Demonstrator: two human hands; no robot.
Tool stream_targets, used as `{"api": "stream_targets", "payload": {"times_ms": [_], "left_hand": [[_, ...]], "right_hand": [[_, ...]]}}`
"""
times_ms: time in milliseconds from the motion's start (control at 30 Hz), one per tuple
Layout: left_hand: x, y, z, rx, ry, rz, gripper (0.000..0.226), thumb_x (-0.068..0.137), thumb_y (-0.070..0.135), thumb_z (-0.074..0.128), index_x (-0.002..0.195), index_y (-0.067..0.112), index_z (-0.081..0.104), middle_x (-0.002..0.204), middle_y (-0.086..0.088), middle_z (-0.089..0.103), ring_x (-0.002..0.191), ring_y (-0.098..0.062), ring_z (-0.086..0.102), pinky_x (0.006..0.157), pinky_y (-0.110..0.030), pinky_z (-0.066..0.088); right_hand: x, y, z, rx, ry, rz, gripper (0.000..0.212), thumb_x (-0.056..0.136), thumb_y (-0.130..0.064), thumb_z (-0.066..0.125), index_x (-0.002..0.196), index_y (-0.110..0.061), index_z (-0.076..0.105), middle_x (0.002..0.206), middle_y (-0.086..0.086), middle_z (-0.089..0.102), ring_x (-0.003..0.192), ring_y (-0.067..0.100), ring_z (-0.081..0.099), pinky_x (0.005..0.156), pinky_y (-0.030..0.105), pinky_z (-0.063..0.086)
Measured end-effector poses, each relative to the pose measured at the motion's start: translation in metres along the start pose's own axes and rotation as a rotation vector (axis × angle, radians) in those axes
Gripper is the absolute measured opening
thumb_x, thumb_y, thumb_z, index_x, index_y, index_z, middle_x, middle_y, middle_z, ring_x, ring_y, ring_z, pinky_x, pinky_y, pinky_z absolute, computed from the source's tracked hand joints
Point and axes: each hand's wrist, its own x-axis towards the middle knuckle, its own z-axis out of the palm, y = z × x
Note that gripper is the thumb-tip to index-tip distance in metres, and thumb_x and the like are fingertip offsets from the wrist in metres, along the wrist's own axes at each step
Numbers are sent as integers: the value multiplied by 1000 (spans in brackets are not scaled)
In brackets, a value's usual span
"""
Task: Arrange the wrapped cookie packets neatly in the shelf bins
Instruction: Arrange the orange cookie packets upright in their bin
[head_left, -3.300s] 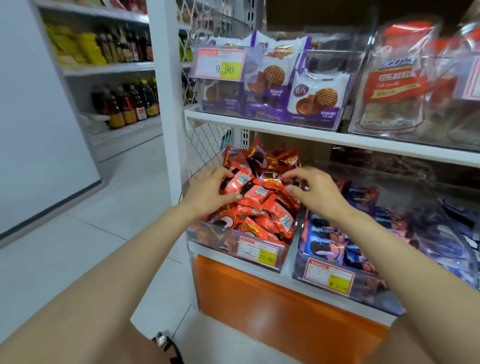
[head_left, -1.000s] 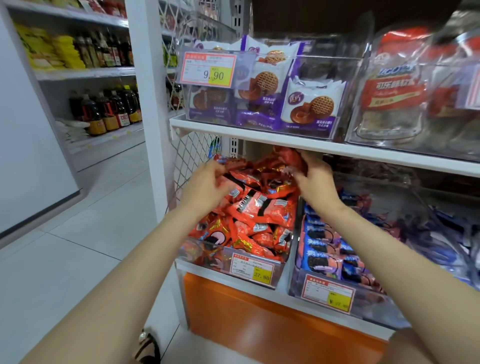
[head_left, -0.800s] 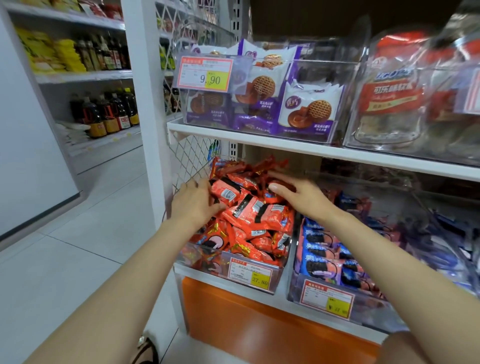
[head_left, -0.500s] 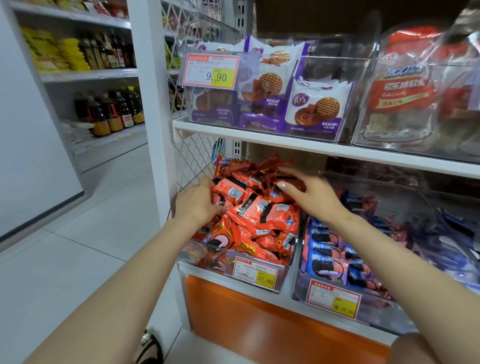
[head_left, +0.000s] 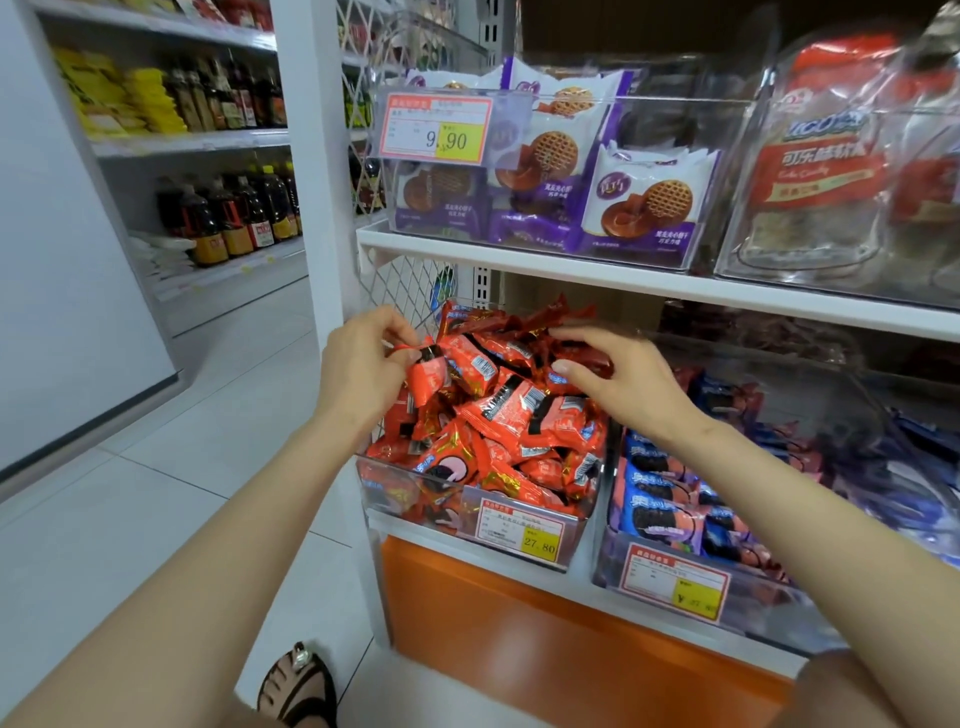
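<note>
Red shiny foil cookie packets (head_left: 498, 410) sit heaped high in the clear plastic bin (head_left: 395, 493) with the 27.80 price tag (head_left: 519, 527).

At the bin's left edge, the left hand (head_left: 358, 369) pinches the flat crinkly end of 1 small puffy red packet (head_left: 428, 374). The packet hangs just right of the pinch, its long side mostly up and down. Over the bin's back, the right hand (head_left: 628, 395) has its fingers stretched out, touching the top packets and holding none. The left hand is nearer, so it will likely lay this packet flat. Slippery wrappers may slide over the bin's low front.
</note>
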Motion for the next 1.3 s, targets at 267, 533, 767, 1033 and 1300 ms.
{"api": "stream_targets", "payload": {"times_ms": [267,533,767,1033,1300], "left_hand": [[-20,25,-13,-312,-441,103,26,80,-8,63,74,15,55,76,1,62,72,-5,63,66,-16,51],[-30,24,30,-209,-436,165,25,77,1,71,74,24,61,83,7,65,78,-3,61,83,-28,50],[-15,-14,22,249,-242,100,27,85,23,66,111,19,58,115,-6,56,109,-23,54,93,-35,42],[-12,-28,38,527,-432,119,51,88,25,61,136,27,44,138,-9,46,127,-30,37,104,-36,30],[-7,-26,35,570,-232,216,35,87,31,60,119,17,57,116,-7,62,110,-28,50,85,-37,42]], "right_hand": [[-17,-31,-6,190,-186,-67,58,84,-35,67,137,-38,41,139,-14,45,129,3,37,105,25,30],[-42,-31,16,-205,-136,-73,70,72,-50,73,133,-30,43,89,-14,52,92,6,41,102,32,29],[-50,-11,28,-382,-94,-325,43,73,-61,59,95,-24,65,93,-3,61,97,23,52,93,38,33],[-47,-4,24,-441,-196,-263,42,78,-43,71,110,-21,56,131,-2,53,128,20,43,115,40,12],[-51,-4,28,-358,-260,-274,51,86,-39,63,134,-34,48,141,-6,44,137,14,30,115,42,2]]}}
